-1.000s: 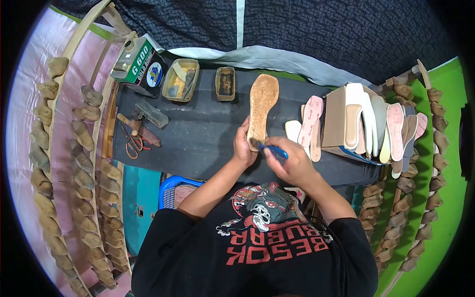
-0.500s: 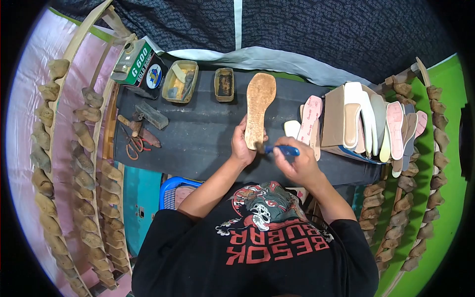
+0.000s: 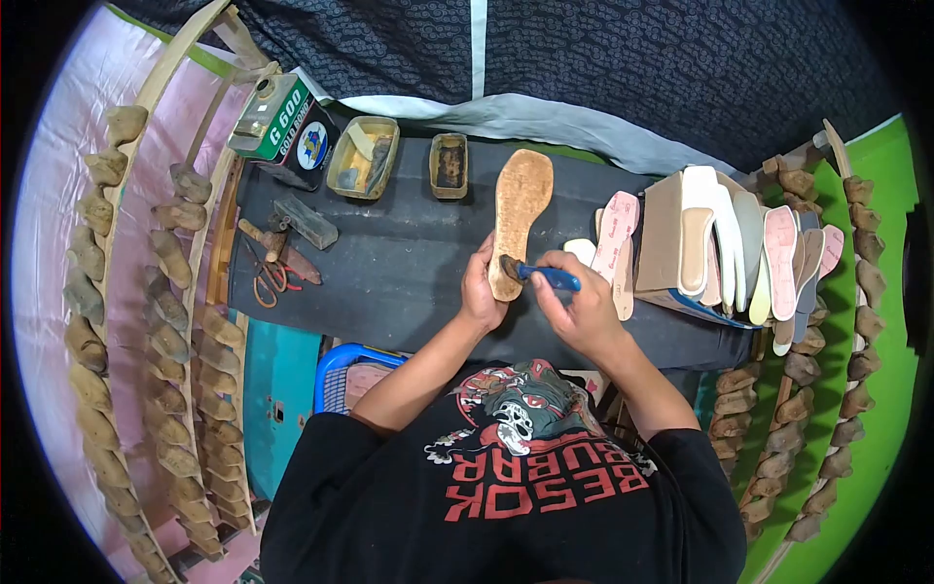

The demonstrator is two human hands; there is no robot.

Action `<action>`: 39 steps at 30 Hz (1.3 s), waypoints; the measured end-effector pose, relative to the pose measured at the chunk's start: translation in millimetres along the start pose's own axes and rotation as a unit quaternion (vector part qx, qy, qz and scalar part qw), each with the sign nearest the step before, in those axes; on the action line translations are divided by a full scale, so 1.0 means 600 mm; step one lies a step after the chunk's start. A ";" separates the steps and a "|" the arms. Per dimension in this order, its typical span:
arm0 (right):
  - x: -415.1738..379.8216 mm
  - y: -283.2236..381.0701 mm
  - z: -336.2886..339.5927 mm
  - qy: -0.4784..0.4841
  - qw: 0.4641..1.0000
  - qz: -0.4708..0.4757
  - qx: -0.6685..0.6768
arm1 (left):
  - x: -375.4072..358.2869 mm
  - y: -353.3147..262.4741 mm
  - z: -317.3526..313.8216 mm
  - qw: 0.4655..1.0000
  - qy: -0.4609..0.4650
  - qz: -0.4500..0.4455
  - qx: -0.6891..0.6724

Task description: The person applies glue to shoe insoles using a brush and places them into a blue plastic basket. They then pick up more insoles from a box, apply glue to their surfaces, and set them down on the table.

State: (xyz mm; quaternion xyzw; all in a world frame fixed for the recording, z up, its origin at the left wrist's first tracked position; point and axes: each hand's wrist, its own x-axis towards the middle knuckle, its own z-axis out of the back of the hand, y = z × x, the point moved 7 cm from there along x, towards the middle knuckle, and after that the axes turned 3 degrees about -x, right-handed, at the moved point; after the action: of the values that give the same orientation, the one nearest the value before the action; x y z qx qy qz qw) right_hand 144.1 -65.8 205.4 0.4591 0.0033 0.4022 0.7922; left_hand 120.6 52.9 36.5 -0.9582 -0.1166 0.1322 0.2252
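Note:
My left hand (image 3: 482, 290) grips a tan, mottled shoe insole (image 3: 523, 200) near its heel end, with the wider toe end pointing away from me over the table. In my right hand (image 3: 584, 307) is a brush (image 3: 548, 276) with a blue handle. Its dark bristle end touches the insole's face close to the heel. My right fingers are wrapped around the handle. Part of my left fingers is hidden behind the insole. Just right of the insole lie loose insoles, among them a pink one with writing (image 3: 617, 229).
A cardboard box (image 3: 664, 238) full of insoles stands at right. Further back are a glue can (image 3: 282, 136), a yellowish tub (image 3: 342, 180) and a smaller dark-stained tub (image 3: 435, 180). A hammer (image 3: 255, 234) and scissors (image 3: 265, 287) lie left. Racks of wooden shoe lasts (image 3: 92, 341) flank the table.
The brush end has gone from the insole's heel edge to slightly higher on its face. The insole leans a little more to the right, and the whole view has shifted slightly.

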 end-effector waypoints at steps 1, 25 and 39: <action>-0.001 0.006 -0.007 0.020 1.000 0.015 -0.012 | -0.002 0.002 0.006 1.000 -0.006 0.001 0.001; 0.206 -0.124 -0.156 0.028 0.999 -0.025 0.007 | -0.081 -0.056 0.221 0.979 0.002 0.195 -0.064; 0.233 -0.196 -0.265 0.146 0.985 -0.041 -0.081 | -0.087 -0.066 0.240 0.971 0.036 0.224 -0.077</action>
State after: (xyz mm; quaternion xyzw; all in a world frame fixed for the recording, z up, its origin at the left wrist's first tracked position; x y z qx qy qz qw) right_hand 253.7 108.9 78.5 0.3291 0.1054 0.4308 0.8337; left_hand 21.2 130.3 -59.1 -0.9786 0.0996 0.1353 0.1189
